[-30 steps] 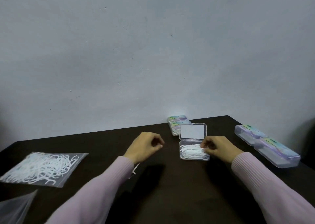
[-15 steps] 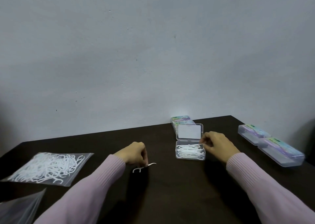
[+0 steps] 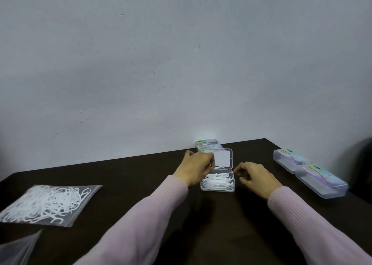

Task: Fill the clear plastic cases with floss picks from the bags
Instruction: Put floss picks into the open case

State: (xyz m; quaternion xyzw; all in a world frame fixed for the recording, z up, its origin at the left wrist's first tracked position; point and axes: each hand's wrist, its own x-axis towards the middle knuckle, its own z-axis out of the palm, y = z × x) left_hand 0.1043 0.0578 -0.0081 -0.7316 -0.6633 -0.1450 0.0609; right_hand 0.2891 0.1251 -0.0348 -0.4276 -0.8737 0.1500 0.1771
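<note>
An open clear case point(image 3: 217, 188) lies on the dark table, its lid point(image 3: 223, 159) raised at the back and several white floss picks point(image 3: 218, 181) inside. My left hand point(image 3: 196, 168) is at the case's left rim and pinches a floss pick point(image 3: 220, 167) over the case. My right hand point(image 3: 254, 177) sits just right of the case, its curled fingertips at the case's right rim. A clear zip bag of floss picks point(image 3: 47, 203) lies flat at the far left.
Two closed cases with coloured labels point(image 3: 207, 146) are stacked by the wall behind the open one. Two more closed cases point(image 3: 320, 181) lie along the table's right side. A corner of another plastic bag point(image 3: 17, 248) shows at the bottom left.
My left hand dropped to a loose floss pick on the table, picked it up and carried it right to the open case. My right hand stayed by the case's right side.
</note>
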